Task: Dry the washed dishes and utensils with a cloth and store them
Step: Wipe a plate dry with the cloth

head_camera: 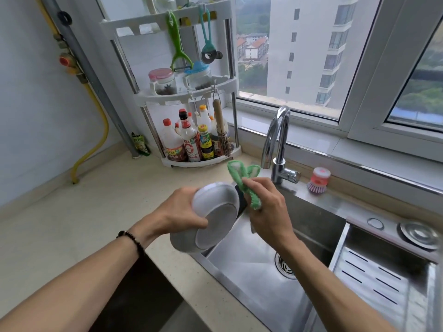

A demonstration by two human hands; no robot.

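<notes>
Both bare forearms reach forward from the lower corners and come near each other at the hands. The left hand [178, 213] curls its fingers around what it holds (thumb on the near side). The right hand [266, 209] is closed in a loose fist, knuckles facing up.

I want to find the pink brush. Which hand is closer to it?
Right. The right hand, holding the green cloth, is nearer the pink brush; the left hand holds the bowl, farther away.
</notes>
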